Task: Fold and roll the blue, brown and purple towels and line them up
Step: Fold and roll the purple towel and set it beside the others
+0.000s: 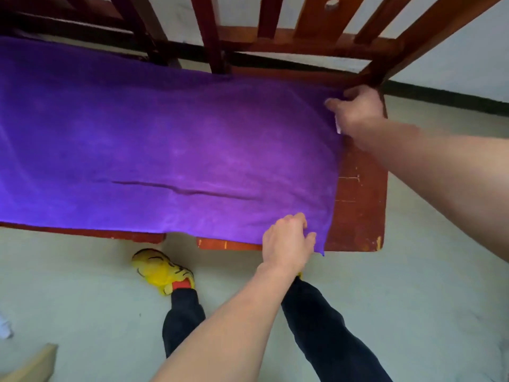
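Observation:
The purple towel lies spread flat across two wooden chair seats and runs off the left edge of the view. My left hand pinches its near right corner at the front of the seat. My right hand grips its far right corner by the chair back. A long shallow crease crosses the towel near its front edge. No blue or brown towel is in view.
The right chair seat shows bare scratched wood beyond the towel's right edge. Red-brown chair backs rise behind. A gap separates the two seats at the front. My legs and a yellow slipper stand on the pale floor below.

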`<state>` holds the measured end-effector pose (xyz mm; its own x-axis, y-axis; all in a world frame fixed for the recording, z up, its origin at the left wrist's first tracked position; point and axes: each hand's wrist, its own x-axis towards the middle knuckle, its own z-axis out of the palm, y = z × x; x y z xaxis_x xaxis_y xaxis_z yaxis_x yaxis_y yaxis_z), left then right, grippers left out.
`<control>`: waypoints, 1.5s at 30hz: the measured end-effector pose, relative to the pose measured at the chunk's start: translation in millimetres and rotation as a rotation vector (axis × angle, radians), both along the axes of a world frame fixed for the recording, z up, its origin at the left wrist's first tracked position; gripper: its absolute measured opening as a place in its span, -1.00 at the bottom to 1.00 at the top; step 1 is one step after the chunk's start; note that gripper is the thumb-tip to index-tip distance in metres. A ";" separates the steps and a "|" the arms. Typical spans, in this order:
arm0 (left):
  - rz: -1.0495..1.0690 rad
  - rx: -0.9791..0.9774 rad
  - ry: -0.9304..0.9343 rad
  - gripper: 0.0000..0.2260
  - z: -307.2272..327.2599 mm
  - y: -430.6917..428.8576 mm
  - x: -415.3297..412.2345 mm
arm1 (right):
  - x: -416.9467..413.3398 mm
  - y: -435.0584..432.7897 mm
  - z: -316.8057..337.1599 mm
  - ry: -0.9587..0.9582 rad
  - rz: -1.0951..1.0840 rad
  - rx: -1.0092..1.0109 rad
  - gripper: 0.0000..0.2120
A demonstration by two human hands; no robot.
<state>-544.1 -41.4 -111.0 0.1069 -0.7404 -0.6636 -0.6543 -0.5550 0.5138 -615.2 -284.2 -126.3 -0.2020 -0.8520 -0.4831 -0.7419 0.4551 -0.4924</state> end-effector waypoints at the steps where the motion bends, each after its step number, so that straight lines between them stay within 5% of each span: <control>1: -0.025 0.014 -0.038 -0.71 -4.6 -1.3 -14.0 | -0.5 -6.5 -4.0 -0.012 0.008 0.018 -0.48; 5: -0.119 0.000 -0.211 -0.53 -16.8 5.1 -53.7 | -5.1 -23.3 -18.5 0.034 -0.007 0.039 -0.43; 9: -0.220 -0.051 -0.323 -0.65 -22.2 7.7 -67.1 | -9.5 -33.0 -23.7 0.047 -0.012 0.097 -0.42; 14: -0.351 -0.023 -0.279 -0.75 -19.4 7.4 -66.4 | -15.4 -25.1 -14.8 -0.183 -0.127 0.092 -0.81; 20: 0.004 0.148 0.057 -0.89 17.8 16.1 -38.1 | -12.4 -11.2 38.6 -0.292 -0.141 -0.018 -0.85; 25: 0.248 0.119 0.166 -0.78 61.8 41.9 6.2 | 16.6 5.1 91.6 -0.399 -0.108 -0.077 -0.76; 33: 0.453 0.008 0.127 -0.79 126.8 75.1 145.7 | 143.1 31.7 171.1 -0.520 0.041 -0.216 -0.61; 45: 0.700 -0.149 0.075 -0.89 138.6 133.4 330.3 | 324.3 71.9 191.5 -0.596 0.085 -0.171 -0.60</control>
<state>-213.8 92.0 27.6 0.5480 -0.5981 -0.5848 -0.1309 -0.7518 0.6462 -290.9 -212.3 65.2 0.1318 -0.9286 -0.3470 -0.3470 0.2847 -0.8936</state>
